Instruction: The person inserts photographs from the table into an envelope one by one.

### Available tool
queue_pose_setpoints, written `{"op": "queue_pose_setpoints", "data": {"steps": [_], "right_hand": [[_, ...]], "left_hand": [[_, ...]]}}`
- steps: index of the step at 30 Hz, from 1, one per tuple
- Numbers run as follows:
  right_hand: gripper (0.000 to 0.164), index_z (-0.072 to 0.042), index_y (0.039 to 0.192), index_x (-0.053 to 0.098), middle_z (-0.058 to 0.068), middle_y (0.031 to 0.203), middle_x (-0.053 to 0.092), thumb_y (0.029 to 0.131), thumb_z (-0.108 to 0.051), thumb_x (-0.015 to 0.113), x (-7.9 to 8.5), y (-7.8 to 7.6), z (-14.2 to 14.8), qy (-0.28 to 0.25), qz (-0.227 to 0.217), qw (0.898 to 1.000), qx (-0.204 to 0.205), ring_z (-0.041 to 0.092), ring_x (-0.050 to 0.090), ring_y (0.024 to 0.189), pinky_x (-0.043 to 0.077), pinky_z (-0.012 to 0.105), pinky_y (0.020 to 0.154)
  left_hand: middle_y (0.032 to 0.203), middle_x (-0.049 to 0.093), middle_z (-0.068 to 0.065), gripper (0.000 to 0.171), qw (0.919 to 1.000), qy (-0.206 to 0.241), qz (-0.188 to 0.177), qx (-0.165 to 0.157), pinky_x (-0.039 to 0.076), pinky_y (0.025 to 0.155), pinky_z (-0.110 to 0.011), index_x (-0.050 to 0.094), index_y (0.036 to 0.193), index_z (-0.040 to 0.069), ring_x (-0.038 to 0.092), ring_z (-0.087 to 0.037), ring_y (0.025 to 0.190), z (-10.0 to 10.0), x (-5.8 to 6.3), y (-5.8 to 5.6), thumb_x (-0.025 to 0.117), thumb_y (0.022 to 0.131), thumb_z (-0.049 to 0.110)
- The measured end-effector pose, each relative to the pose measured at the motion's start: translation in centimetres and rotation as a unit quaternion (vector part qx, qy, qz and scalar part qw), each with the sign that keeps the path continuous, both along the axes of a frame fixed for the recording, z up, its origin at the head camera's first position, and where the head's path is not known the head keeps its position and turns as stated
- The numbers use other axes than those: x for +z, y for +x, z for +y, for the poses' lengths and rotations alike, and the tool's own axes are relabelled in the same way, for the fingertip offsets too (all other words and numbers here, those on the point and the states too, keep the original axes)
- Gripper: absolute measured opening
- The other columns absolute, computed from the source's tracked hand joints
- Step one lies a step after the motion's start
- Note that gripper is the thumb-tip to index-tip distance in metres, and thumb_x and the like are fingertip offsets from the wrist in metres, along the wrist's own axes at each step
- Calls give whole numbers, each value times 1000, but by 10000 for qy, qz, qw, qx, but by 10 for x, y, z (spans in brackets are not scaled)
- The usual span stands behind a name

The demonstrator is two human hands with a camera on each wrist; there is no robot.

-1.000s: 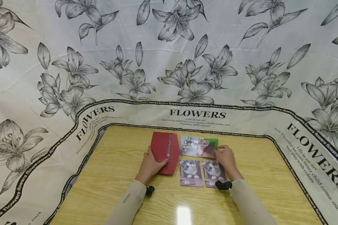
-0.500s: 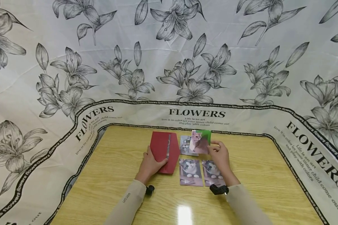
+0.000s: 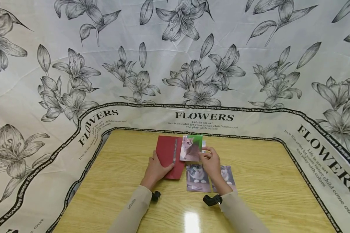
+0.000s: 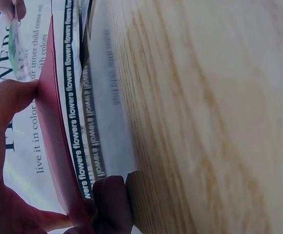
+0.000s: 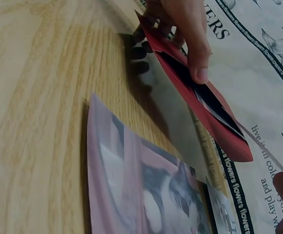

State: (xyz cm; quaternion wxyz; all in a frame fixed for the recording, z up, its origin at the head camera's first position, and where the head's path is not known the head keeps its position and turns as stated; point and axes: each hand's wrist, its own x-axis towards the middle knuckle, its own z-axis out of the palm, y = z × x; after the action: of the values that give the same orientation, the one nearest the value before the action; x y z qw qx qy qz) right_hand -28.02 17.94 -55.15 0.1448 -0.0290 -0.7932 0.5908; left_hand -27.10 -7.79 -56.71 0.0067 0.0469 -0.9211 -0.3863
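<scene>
envelope [image 3: 165, 149]: matt paper | photo [image 3: 190, 149]: smooth paper | table [image 3: 128, 155]: glossy wood grain | drape [image 3: 140, 29]: creased cloth

A pale cloth [image 3: 151, 94] printed with grey lilies [image 3: 180, 22] borders the wood-grain worktop [image 3: 119, 158] at the back, left and right; its black-edged band [image 3: 151, 121] reads FLOWERS. A bright reflection [image 3: 191, 223] shines on the worktop's near part.

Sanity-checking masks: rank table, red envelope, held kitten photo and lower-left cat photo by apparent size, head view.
1. Table
2. Red envelope
3. Held kitten photo and lower-left cat photo: too alike to rank; the held one looks raised, so nearness may skew it.
</scene>
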Motion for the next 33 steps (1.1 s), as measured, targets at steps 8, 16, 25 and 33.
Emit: {"op": "queue_pose_setpoints", "data": {"steps": [8,16,25,33], "right_hand": [[28,-6,125,70,12,85,78,99,-10,78,-5,-2,-16,-39,45,10000,54,8,55,58,41,23,53],[26,-6,122,71,11,84,79,97,-10,79,-8,-1,-24,66,52,10000,-16,5,55,58,40,22,54],[27,-5,123,70,10,84,79,98,-8,77,-11,1,-31,3,-175,9998,97,5,57,60,41,22,55],[26,-3,123,69,13,85,79,99,-9,77,-13,-3,-38,65,-182,9997,170,4,58,60,41,21,53]], "left_hand": [[140,48,-36,124,9999,15,97,-36,56,93,-56,17,169,-4,66,-43,107,-1,0,1,86,85,57],[140,48,-35,126,9999,19,105,-75,56,93,-56,17,168,-5,66,-42,106,-2,-1,1,85,85,59],[138,48,-36,124,9999,-22,145,-59,57,93,-56,18,168,-5,65,-43,105,-2,1,2,86,85,57],[137,49,-36,124,9998,-25,210,-62,57,91,-56,19,167,-6,66,-43,103,-2,-1,2,86,84,57]]}}
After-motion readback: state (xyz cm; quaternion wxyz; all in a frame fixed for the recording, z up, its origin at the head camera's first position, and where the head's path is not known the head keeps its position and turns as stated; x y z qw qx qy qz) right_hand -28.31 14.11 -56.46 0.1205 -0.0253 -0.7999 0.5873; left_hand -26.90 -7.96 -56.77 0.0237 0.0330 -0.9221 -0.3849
